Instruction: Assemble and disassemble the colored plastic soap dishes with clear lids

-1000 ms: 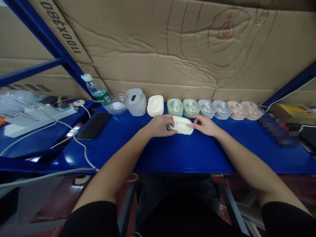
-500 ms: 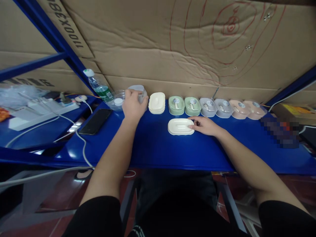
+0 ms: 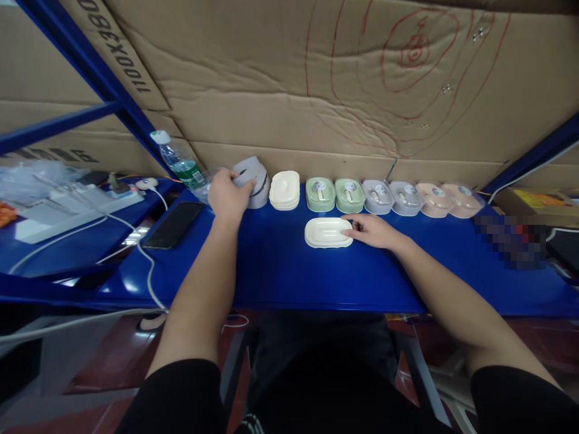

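My left hand is at the back left, its fingers closed on the near edge of a grey plastic piece on a small grey stack. That piece sits tilted, with dark gaps showing below it. My right hand pinches the right end of a cream oblong plastic dish lying on the blue table. Between the hands, further back, stands a stack of cream rounded pieces. Right of it is a row of lidded boxes: green ones, grey ones and pink ones, with labels on top.
A water bottle leans at the back left, by a black phone. White cables cross the table's left side. Cardboard walls the back, and a blurred dark item lies at the right.
My left hand has shifted a little left and tilted the grey piece, so gaps now show in the stack. My right hand keeps its hold on the cream dish. The view has turned slightly.
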Action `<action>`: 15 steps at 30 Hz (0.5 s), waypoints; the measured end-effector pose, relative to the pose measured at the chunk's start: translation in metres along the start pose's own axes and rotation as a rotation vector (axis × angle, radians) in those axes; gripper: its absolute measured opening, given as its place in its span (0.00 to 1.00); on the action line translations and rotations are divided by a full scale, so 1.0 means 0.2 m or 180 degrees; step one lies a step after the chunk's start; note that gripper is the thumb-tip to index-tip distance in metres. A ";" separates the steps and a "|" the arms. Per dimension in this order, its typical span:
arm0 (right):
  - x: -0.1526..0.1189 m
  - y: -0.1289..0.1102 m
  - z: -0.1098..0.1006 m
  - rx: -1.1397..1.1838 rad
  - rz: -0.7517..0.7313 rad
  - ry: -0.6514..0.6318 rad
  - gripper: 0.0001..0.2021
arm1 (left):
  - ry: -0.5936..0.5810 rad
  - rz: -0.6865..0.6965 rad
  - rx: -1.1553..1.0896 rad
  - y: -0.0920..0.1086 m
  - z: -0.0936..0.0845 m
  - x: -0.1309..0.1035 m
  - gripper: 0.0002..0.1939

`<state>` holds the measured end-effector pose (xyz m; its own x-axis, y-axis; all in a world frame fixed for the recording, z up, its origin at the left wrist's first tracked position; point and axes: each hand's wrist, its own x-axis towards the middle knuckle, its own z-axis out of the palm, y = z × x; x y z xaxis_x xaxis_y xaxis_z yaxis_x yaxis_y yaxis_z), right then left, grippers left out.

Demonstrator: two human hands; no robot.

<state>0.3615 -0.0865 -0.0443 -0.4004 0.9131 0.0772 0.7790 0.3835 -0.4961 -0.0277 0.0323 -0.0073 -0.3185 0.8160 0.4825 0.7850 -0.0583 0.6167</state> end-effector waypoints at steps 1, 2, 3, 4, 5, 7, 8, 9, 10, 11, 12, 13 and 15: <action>0.00 0.00 0.00 -0.0002 -0.0005 0.0004 0.27 | 0.0084 -0.0023 -0.0075 -0.01 0.00 0.01 0.18; 0.00 0.00 0.00 -0.0006 -0.0012 0.0008 0.26 | 0.0157 -0.0049 -0.0164 -0.01 0.00 0.02 0.19; 0.00 0.00 0.00 -0.0011 -0.0025 0.0009 0.26 | 0.0213 -0.0071 -0.0257 -0.02 0.00 0.02 0.20; 0.00 0.00 0.00 -0.0016 -0.0036 0.0007 0.26 | 0.0257 -0.0082 -0.0344 -0.02 0.01 0.03 0.21; 0.00 0.00 0.00 -0.0022 -0.0045 0.0005 0.26 | 0.0303 -0.0080 -0.0420 -0.02 0.01 0.03 0.22; 0.00 0.00 -0.01 -0.0031 -0.0055 -0.0002 0.26 | 0.0455 -0.0042 -0.0569 -0.01 0.01 0.03 0.23; 0.00 0.00 -0.01 -0.0030 -0.0058 -0.0002 0.26 | 0.0563 -0.0014 -0.0678 -0.01 0.01 0.03 0.24; 0.00 0.00 -0.01 -0.0025 -0.0062 0.0002 0.26 | 0.0657 0.0021 -0.0831 0.01 0.01 0.02 0.24; 0.00 0.00 -0.01 -0.0019 -0.0072 0.0007 0.26 | 0.0716 0.0069 -0.1029 0.02 0.01 0.01 0.23; 0.00 0.00 -0.01 -0.0015 -0.0084 0.0008 0.26 | 0.0730 0.0144 -0.1255 0.04 0.00 0.00 0.23; 0.00 -0.01 -0.01 -0.0018 -0.0091 0.0007 0.26 | 0.0713 0.0251 -0.1486 0.06 0.00 -0.02 0.22; 0.00 -0.01 -0.01 -0.0027 -0.0092 0.0006 0.26 | 0.0680 0.0384 -0.1691 0.09 0.00 -0.05 0.21; 0.00 -0.01 -0.01 -0.0049 -0.0075 0.0000 0.26 | 0.0554 0.0640 -0.1930 0.14 0.00 -0.11 0.22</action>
<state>0.3605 -0.0868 -0.0419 -0.4187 0.9038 0.0888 0.7766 0.4070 -0.4809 0.0014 0.0126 0.0003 -0.3180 0.6536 0.6868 0.4160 -0.5548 0.7205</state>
